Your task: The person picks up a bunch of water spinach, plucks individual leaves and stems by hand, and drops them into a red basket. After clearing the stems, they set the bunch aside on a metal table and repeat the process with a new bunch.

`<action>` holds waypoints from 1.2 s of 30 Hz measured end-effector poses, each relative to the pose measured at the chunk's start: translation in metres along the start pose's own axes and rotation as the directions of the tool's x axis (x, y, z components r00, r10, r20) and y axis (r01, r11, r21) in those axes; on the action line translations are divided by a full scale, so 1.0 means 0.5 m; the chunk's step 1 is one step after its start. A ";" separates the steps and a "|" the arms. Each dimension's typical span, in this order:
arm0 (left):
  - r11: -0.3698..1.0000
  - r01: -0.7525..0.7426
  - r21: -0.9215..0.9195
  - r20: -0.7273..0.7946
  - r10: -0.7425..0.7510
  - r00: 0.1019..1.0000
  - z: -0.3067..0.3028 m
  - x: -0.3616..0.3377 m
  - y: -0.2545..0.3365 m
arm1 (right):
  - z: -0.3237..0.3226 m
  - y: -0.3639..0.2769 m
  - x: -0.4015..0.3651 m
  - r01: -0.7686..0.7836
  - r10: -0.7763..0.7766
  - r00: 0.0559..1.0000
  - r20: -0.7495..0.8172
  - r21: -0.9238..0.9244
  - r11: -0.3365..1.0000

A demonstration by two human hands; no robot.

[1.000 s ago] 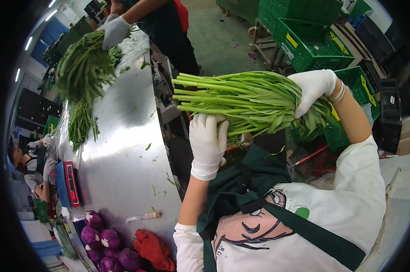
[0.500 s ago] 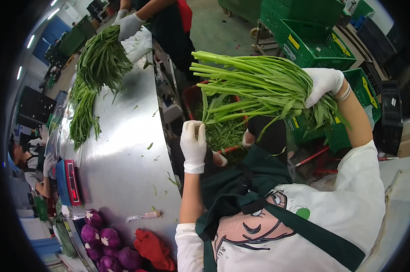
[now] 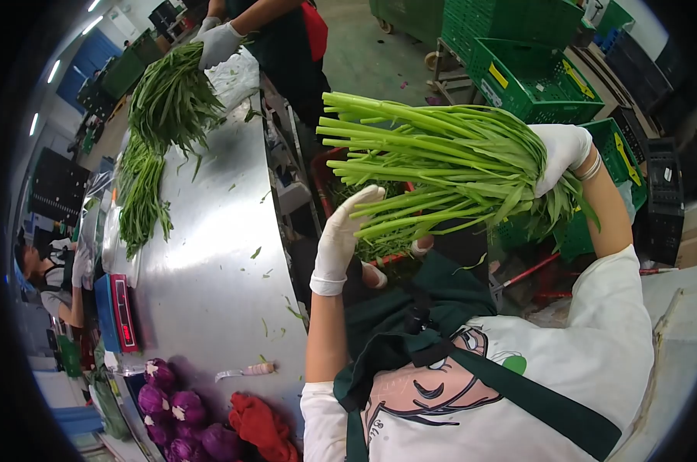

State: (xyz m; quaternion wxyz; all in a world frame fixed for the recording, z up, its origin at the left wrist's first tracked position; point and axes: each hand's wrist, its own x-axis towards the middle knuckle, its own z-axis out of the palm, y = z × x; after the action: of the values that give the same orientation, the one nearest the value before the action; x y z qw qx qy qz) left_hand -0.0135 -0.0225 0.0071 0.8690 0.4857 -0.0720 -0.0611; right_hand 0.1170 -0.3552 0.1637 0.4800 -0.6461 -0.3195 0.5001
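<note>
A big bunch of water spinach point(image 3: 441, 154) is gripped at its leafy end by my gloved right hand point(image 3: 560, 154), its pale green stems pointing left. My left hand point(image 3: 341, 235), also in a white glove, is open, its straightened fingers against the lower cut ends of the stems. Beneath the bunch stands a red crate point(image 3: 320, 163) with loose leaves and trimmings in it, partly hidden by the greens. The metal table point(image 3: 217, 254) lies beside my left arm with leaf scraps scattered over it.
On the table are a small knife point(image 3: 248, 370), a red cloth point(image 3: 260, 423), purple cabbages point(image 3: 187, 406) and a scale point(image 3: 117, 312). A co-worker's gloved hands hold more greens point(image 3: 171, 100) at the far end. Another person stands beyond the scale. Green crates point(image 3: 533, 81) stand at right.
My left hand has gone from pinched fingers to stretched out, and moved up against the stem ends. The bunch has shifted slightly right with my right hand, its stems now more even.
</note>
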 end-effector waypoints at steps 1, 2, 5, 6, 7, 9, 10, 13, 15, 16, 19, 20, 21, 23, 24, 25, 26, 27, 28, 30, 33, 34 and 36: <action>0.999 -0.006 -0.039 0.031 0.007 0.999 0.009 0.004 0.011 | 0.007 -0.002 0.003 0.019 -0.019 1.000 0.001 0.024 1.000; 0.997 -0.010 -0.079 0.063 0.015 0.998 0.020 0.009 0.024 | 0.013 -0.003 0.006 0.037 -0.037 0.999 0.000 0.048 0.998; 0.949 0.044 0.312 0.102 -0.079 0.992 0.042 0.025 0.064 | 0.020 -0.006 0.011 0.033 -0.034 0.999 0.016 0.076 0.997; 0.913 0.058 0.403 0.112 -0.112 0.987 0.047 0.029 0.072 | 0.020 -0.006 0.014 0.017 -0.020 0.999 0.039 0.075 0.997; 0.927 0.138 0.348 0.076 -0.175 0.982 0.058 0.030 0.080 | 0.019 -0.006 0.017 0.003 -0.007 0.998 0.060 0.073 0.997; 0.907 0.152 0.393 0.018 -0.173 0.985 0.069 0.033 0.081 | 0.011 -0.001 0.018 -0.007 0.005 0.997 0.071 0.038 0.999; 0.893 0.142 0.427 -0.011 -0.152 0.988 0.069 0.036 0.077 | 0.006 0.001 0.017 0.003 -0.001 0.996 0.084 -0.018 1.000; 0.903 0.153 0.403 -0.142 -0.103 0.984 0.076 0.038 0.064 | 0.013 -0.005 0.019 -0.010 0.011 0.998 0.054 -0.030 0.999; 0.933 0.166 0.319 -0.267 -0.080 0.960 0.074 0.041 0.052 | 0.009 -0.006 0.019 -0.043 0.046 0.998 0.048 -0.065 0.997; 0.938 0.164 0.304 -0.338 -0.055 0.940 0.076 0.042 0.047 | 0.007 -0.005 0.021 -0.062 0.066 0.997 0.049 -0.081 0.995; 0.964 0.129 0.234 -0.513 0.010 0.858 0.013 0.040 0.008 | -0.001 0.007 0.014 0.038 -0.038 0.999 0.015 -0.071 0.997; 0.981 0.106 0.161 -0.554 0.001 0.832 -0.008 0.035 -0.004 | 0.000 0.012 0.009 0.051 -0.051 0.999 0.006 -0.051 0.997; 0.972 0.091 0.217 -0.538 0.041 0.842 -0.019 0.028 -0.011 | 0.012 0.002 0.003 0.051 -0.050 0.998 -0.028 0.041 0.998; 0.985 0.045 0.167 -0.509 0.047 0.859 -0.015 0.001 -0.033 | 0.006 0.016 -0.003 0.041 -0.039 0.998 -0.042 0.041 0.998; 0.990 -0.051 0.128 -0.478 0.106 0.872 -0.023 -0.007 -0.050 | -0.002 0.020 -0.004 0.032 -0.031 0.999 -0.043 0.008 0.999; 0.989 0.008 0.147 -0.479 0.064 0.875 -0.027 -0.020 -0.050 | -0.003 0.025 -0.005 0.054 -0.056 0.996 -0.068 -0.042 0.998; 0.984 -0.022 0.179 -0.478 0.107 0.872 -0.023 -0.035 -0.055 | 0.003 0.029 -0.006 0.074 -0.083 0.992 -0.091 -0.092 0.993; 0.961 -0.072 0.268 -0.463 0.194 0.865 -0.004 -0.052 -0.050 | 0.009 0.032 -0.005 0.093 -0.100 0.990 -0.103 -0.067 0.993; 0.928 -0.119 0.354 -0.440 0.277 0.854 0.022 -0.066 -0.037 | 0.010 0.038 -0.002 0.089 -0.094 0.992 -0.089 -0.053 0.995; 0.831 -0.023 0.555 -0.368 0.270 0.890 0.071 -0.083 -0.011 | 0.018 0.062 0.002 0.073 -0.074 0.996 -0.058 -0.019 0.997; 0.821 0.020 0.570 -0.421 0.271 0.865 0.112 -0.094 -0.033 | 0.028 0.096 0.002 0.060 -0.060 0.998 0.000 -0.040 0.997; 0.845 -0.040 0.534 -0.432 0.313 0.846 0.126 -0.094 -0.039 | 0.034 0.114 0.001 0.071 -0.071 0.997 0.027 -0.017 0.997; 0.767 0.031 0.640 -0.379 0.280 0.882 0.103 -0.103 -0.067 | 0.049 0.151 -0.009 0.083 -0.083 0.996 0.014 0.041 0.996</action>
State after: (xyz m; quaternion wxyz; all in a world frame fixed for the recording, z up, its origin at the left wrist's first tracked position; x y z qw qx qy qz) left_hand -0.0748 -0.0737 0.0019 0.6502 0.7420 0.0832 0.1408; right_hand 0.0873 -0.3770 0.0935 0.5108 -0.6186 -0.3397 0.4910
